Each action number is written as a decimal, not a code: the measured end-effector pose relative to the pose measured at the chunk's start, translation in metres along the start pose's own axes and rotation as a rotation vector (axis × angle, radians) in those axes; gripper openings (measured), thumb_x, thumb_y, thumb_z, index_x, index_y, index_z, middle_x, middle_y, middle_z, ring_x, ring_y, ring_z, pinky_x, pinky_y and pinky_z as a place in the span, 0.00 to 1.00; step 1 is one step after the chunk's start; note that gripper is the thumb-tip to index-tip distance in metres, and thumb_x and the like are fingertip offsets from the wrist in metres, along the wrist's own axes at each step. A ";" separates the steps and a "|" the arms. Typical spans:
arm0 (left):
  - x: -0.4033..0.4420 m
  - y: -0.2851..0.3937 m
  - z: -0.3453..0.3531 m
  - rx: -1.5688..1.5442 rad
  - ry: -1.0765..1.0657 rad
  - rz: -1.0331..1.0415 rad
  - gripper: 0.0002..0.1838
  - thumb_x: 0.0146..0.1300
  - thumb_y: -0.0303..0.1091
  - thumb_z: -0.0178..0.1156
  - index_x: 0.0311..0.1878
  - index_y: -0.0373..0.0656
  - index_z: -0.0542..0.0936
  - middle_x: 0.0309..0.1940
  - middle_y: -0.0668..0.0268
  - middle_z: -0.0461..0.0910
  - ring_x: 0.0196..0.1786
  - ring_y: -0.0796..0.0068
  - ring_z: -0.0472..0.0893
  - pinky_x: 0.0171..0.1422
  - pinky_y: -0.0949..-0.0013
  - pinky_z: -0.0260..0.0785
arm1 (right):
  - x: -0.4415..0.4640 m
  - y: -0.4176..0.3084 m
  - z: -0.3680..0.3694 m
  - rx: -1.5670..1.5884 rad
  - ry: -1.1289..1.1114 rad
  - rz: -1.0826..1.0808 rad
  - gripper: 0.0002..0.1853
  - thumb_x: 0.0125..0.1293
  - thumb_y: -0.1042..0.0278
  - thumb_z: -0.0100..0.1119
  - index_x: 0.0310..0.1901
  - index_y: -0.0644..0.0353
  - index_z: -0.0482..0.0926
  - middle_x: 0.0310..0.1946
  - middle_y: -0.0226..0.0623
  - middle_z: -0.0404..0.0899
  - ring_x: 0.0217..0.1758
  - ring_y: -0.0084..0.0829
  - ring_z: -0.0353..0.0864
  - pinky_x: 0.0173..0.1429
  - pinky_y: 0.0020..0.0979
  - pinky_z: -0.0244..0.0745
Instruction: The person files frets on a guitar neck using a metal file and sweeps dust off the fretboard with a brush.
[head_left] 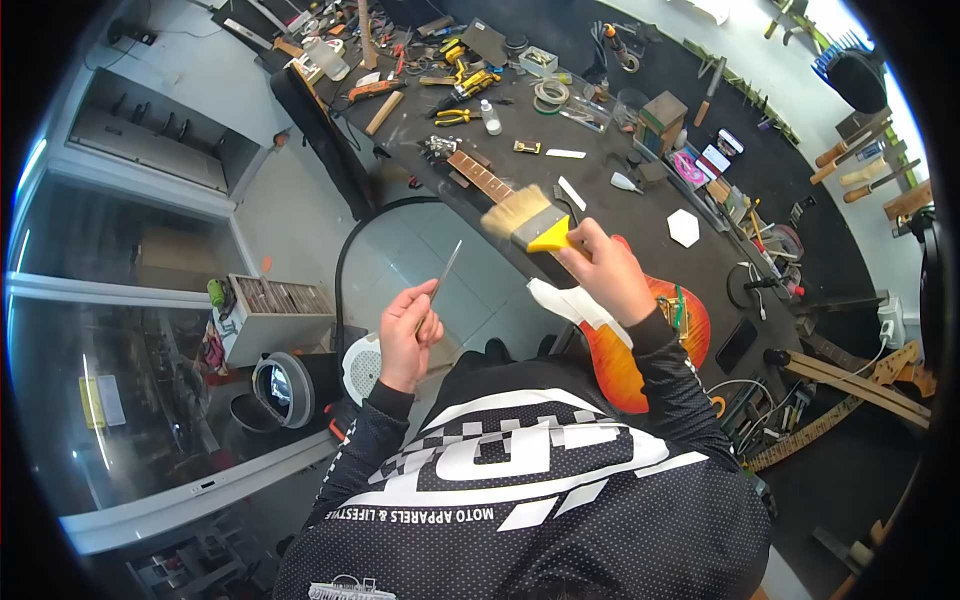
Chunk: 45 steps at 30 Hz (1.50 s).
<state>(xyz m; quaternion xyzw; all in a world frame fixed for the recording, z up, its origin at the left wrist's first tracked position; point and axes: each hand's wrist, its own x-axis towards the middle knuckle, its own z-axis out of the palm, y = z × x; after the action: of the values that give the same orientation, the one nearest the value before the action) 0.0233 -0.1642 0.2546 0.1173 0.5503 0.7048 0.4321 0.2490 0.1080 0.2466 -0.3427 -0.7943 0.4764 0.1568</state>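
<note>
My left hand (411, 335) is closed around a slim, pointed metal tool (449, 268), perhaps a small file, held up over the floor in front of the bench. My right hand (608, 270) grips the yellow handle of a wide flat paintbrush (522, 216), its pale bristles pointing left. Below the brush, an electric guitar with an orange sunburst body (620, 372) lies along the bench edge. Its fretted neck (482, 178) runs up and left, partly hidden by the brush and my right hand. White material (575, 304) covers part of the body's near edge.
The dark workbench (640, 215) carries pliers (457, 117), a clear bottle (490, 118), a tape roll (551, 94) and a white hexagonal piece (684, 228). A black hose (345, 260) curves over the floor. A box of thin boards (275, 315) stands left. More guitar necks (810, 430) lie right.
</note>
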 end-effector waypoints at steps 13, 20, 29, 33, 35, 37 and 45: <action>-0.003 0.031 -0.004 -0.132 -0.159 -0.081 0.15 0.89 0.31 0.54 0.68 0.37 0.85 0.20 0.76 0.64 0.21 0.83 0.58 0.31 0.71 0.54 | -0.042 -0.056 -0.009 -0.131 0.115 -0.054 0.16 0.79 0.55 0.73 0.55 0.58 0.83 0.38 0.51 0.92 0.42 0.55 0.93 0.47 0.50 0.84; 0.011 0.044 -0.025 -0.237 -0.287 -0.189 0.16 0.90 0.31 0.52 0.68 0.38 0.85 0.19 0.77 0.62 0.21 0.84 0.56 0.31 0.71 0.52 | -0.073 -0.076 0.039 -0.324 0.093 -0.086 0.15 0.79 0.53 0.71 0.54 0.54 0.83 0.35 0.47 0.91 0.40 0.55 0.93 0.46 0.53 0.83; 0.016 0.065 -0.095 -0.236 -0.276 -0.209 0.16 0.90 0.32 0.52 0.67 0.38 0.85 0.19 0.77 0.61 0.20 0.83 0.56 0.30 0.72 0.52 | -0.089 -0.153 0.104 -0.188 0.095 -0.033 0.16 0.81 0.55 0.71 0.56 0.57 0.81 0.35 0.50 0.90 0.42 0.56 0.93 0.45 0.50 0.83; 0.012 0.076 -0.127 -0.291 -0.333 -0.288 0.15 0.90 0.31 0.53 0.67 0.38 0.85 0.19 0.77 0.63 0.20 0.84 0.57 0.30 0.72 0.53 | -0.086 -0.140 0.143 -0.205 0.165 0.069 0.16 0.83 0.56 0.69 0.59 0.57 0.80 0.34 0.53 0.90 0.40 0.56 0.93 0.43 0.50 0.83; 0.014 0.080 -0.151 -0.363 -0.331 -0.313 0.15 0.90 0.31 0.53 0.67 0.38 0.85 0.19 0.77 0.63 0.20 0.84 0.57 0.30 0.73 0.53 | -0.090 -0.142 0.149 -0.122 0.199 0.141 0.15 0.85 0.58 0.68 0.60 0.59 0.79 0.33 0.46 0.88 0.36 0.43 0.91 0.41 0.41 0.81; 0.019 0.081 -0.163 -0.323 -0.307 -0.307 0.16 0.90 0.31 0.53 0.68 0.37 0.85 0.19 0.78 0.63 0.20 0.85 0.57 0.29 0.73 0.53 | -0.097 -0.150 0.159 0.294 0.088 0.210 0.14 0.87 0.61 0.66 0.60 0.61 0.78 0.35 0.37 0.84 0.36 0.30 0.85 0.42 0.33 0.77; 0.034 0.091 -0.170 -0.397 -0.538 -0.404 0.16 0.89 0.30 0.54 0.68 0.35 0.85 0.19 0.77 0.64 0.21 0.84 0.58 0.30 0.72 0.53 | -0.123 -0.130 0.216 0.555 0.082 0.513 0.15 0.92 0.56 0.57 0.61 0.60 0.76 0.36 0.22 0.71 0.34 0.15 0.69 0.36 0.23 0.66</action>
<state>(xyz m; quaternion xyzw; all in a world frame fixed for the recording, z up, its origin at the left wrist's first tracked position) -0.1498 -0.2554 0.2616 0.1014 0.2824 0.6421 0.7054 0.1609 -0.1582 0.2610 -0.4938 -0.5166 0.6831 0.1508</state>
